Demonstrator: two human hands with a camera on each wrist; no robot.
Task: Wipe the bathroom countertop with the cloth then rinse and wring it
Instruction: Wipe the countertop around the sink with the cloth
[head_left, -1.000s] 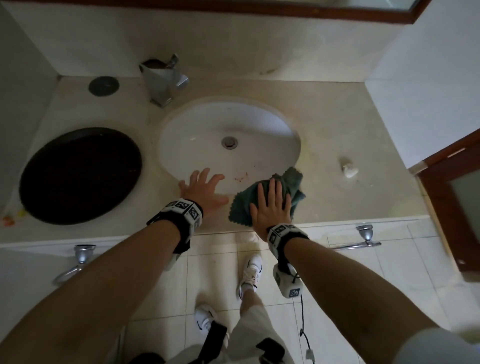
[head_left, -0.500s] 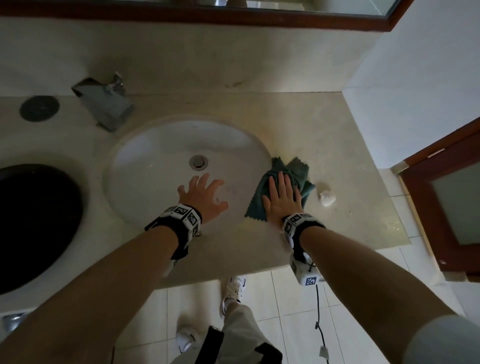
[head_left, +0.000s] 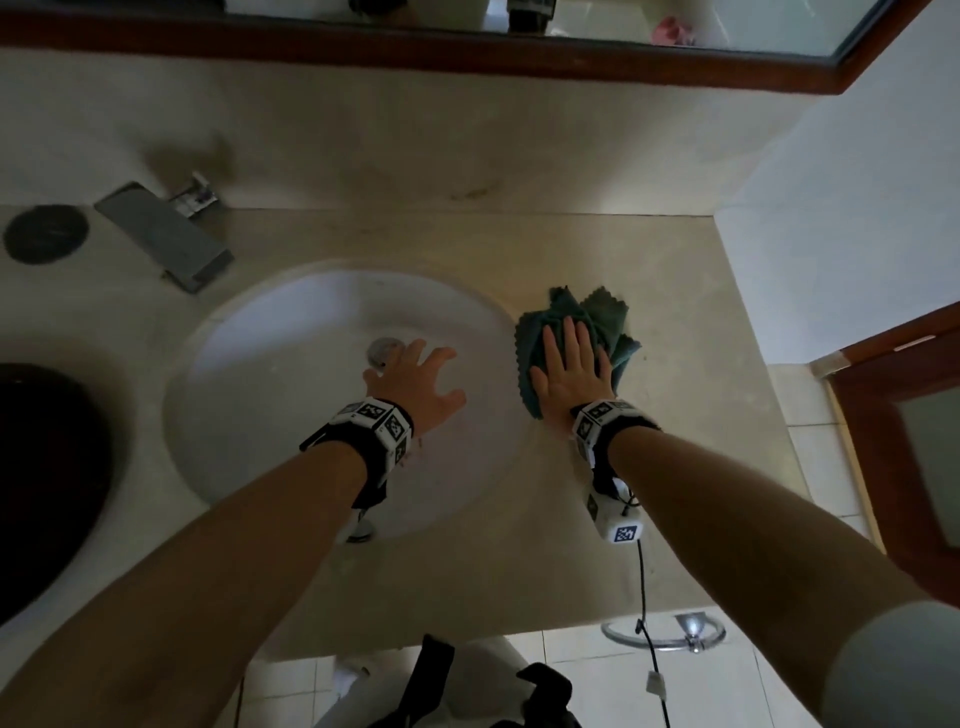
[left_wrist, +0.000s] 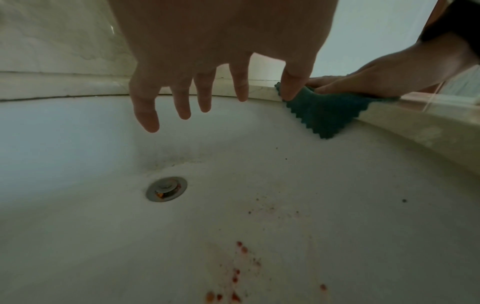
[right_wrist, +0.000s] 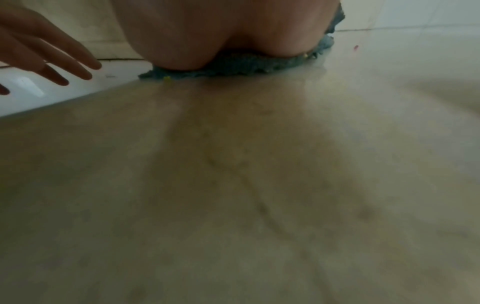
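Note:
A dark green cloth (head_left: 605, 325) with zigzag edges lies crumpled on the beige countertop (head_left: 675, 493), just right of the white sink basin (head_left: 291, 415). My right hand (head_left: 569, 358) lies flat on it, fingers straight, pressing it down. In the left wrist view one corner of the cloth (left_wrist: 327, 117) hangs over the sink rim under the right hand (left_wrist: 376, 80). My left hand (head_left: 415, 374) hovers above the basin near the drain (head_left: 383, 349), fingers spread and holding nothing. In the right wrist view the palm (right_wrist: 221, 30) covers most of the cloth (right_wrist: 233, 63).
A flat metal faucet (head_left: 166, 236) stands at the back left of the sink. A large black round object (head_left: 47, 467) and a small dark disc (head_left: 45, 234) sit further left. Red specks (left_wrist: 236, 273) dot the basin. A towel ring (head_left: 665, 631) hangs below the front edge; a wall bounds the right.
My right hand has pushed the cloth from the front rim up along the counter beside the sink. My left hand left the front rim and now hovers over the basin. The small white lump is out of sight.

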